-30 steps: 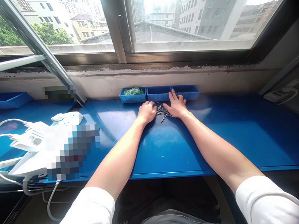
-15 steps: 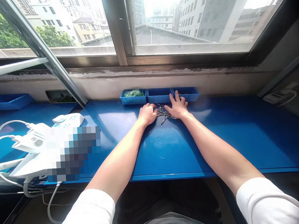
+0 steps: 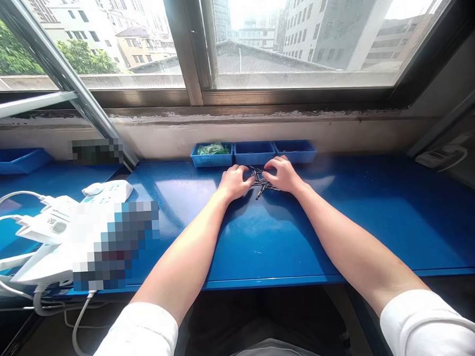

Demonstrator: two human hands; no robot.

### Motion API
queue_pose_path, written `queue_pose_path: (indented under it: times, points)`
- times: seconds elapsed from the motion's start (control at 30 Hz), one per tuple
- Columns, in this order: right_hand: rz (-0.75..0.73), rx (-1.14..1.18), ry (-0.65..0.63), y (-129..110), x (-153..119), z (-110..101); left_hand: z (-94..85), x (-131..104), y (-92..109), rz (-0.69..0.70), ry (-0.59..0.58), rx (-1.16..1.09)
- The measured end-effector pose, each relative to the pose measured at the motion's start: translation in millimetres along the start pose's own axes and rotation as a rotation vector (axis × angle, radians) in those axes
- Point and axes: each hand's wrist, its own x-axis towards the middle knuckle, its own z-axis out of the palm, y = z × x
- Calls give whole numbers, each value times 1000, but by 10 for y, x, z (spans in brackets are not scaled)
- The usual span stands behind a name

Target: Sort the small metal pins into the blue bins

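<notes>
A small pile of thin dark metal pieces lies on the blue table between my two hands. My left hand rests at the pile's left side, thumb apart from the curved fingers, holding nothing that I can see. On the right side, my right hand is curved over the pile's edge with thumb and fingers apart. Behind the hands stand three blue bins: the left bin holds green packets, the middle bin shows no contents, and the right bin has small dark items inside.
White power strips with plugs and cables lie at the left, beside a blurred dark object. A blue tray sits at the far left. A metal post rises behind the strips. At the right back is a white device.
My right hand has drawn back from the right bin to the pile, and its spread fingers have curled. My left hand has barely moved.
</notes>
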Motion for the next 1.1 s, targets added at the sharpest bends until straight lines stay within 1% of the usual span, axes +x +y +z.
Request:
queue_pose_path:
  times: [0.07,0.2,0.3,0.37,0.47,0.57,0.63,0.7,0.87,0.97,1.1]
  points:
    - [-42,28,-128,-12,-35,-54,-44,-34,15,47,-56,-39]
    - [0,19,-342,17,-88,-192,-115,-83,39,128,-202,-29]
    - [52,-55,-457,46,-124,-225,-116,-85,37,145,-263,15]
    - [91,-112,-500,37,-144,-175,-94,-76,33,135,-288,44]
    - [118,-171,-483,-20,-152,-36,-49,-65,28,109,-296,78]
    - [68,-180,-422,-71,-128,68,-12,-58,24,105,-256,94]
    - [30,-169,-379,-78,-98,92,3,-45,20,107,-224,92]
    - [13,-165,-340,-66,-59,95,11,-16,17,99,-216,98]
    - [-6,-209,-281,-27,79,132,24,130,28,67,-256,162]
    - [23,-178,-235,1,158,189,37,221,40,1,-259,173]
    - [104,-44,-195,66,237,250,62,293,51,-74,-213,115]
